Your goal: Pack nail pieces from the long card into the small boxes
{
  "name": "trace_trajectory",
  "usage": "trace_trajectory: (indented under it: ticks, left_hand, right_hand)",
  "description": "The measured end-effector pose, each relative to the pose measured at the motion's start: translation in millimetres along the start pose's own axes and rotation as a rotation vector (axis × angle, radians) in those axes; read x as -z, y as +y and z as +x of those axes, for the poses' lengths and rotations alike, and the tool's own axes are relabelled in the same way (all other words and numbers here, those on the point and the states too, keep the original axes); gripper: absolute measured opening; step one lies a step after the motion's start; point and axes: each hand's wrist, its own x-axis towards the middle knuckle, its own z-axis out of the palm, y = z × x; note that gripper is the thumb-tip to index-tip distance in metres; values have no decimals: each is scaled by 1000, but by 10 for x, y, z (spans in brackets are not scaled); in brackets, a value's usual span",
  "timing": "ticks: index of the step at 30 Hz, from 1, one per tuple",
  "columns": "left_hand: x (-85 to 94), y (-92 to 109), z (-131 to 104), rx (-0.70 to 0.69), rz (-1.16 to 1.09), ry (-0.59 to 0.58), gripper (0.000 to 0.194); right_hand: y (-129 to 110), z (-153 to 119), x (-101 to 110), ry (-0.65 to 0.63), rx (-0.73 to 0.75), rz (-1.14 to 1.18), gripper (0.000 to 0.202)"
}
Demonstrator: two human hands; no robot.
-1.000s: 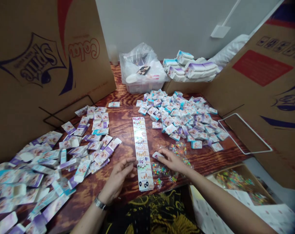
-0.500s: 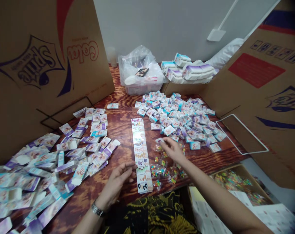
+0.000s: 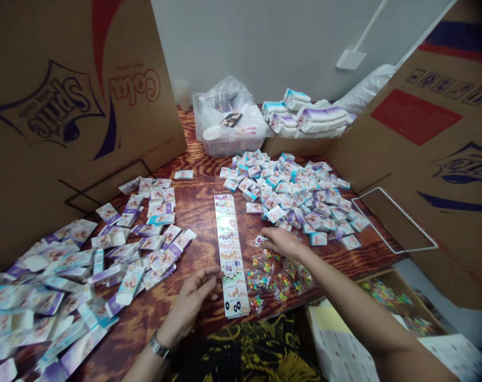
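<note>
A long strip of overlapping printed cards (image 3: 230, 249) lies on the patterned red-brown table. Just left of its lower part is my left hand (image 3: 201, 289), fingers loosely curled and parted, holding nothing. Beyond the strip's right side, my right hand (image 3: 279, 242) pinches a small pale piece with a dark mark (image 3: 260, 240). Small clear packets of colourful bits (image 3: 260, 278) lie under and below my right hand. Many small closed boxes (image 3: 288, 191) are heaped behind it. Flattened or opened small boxes (image 3: 125, 254) spread over the table's left side.
Large cardboard cartons stand at left (image 3: 137, 132) and right (image 3: 415, 170). At the back are a plastic-lined tub (image 3: 233, 146) and stacked wrapped bundles (image 3: 308, 116). Low at the right, an open box (image 3: 387, 297) holds more colourful packets, beside printed sheets (image 3: 344, 345).
My right hand has dipped slightly and turned flatter over the packets, and the small piece in its fingers has lowered. My left hand has hardly moved.
</note>
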Motion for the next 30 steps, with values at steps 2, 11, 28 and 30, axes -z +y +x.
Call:
trace_trajectory:
  ticks: [2,11,28,30]
  left_hand:
    - [-3,17,-1,-11,26,6,36]
    - [-245,199,271,-332,362,-37,23]
    - [784,207,210,-587,1435,633,45]
    - [720,284,158,-569,1155,506,45]
  right_hand:
    - [-21,-13,23,8,8,-6,6]
    - [-219,-186,218,109,-127,479,27]
    - [-1047,65,-103,99,221,238,18]
    - [-1174,81,-106,170,316,183,15]
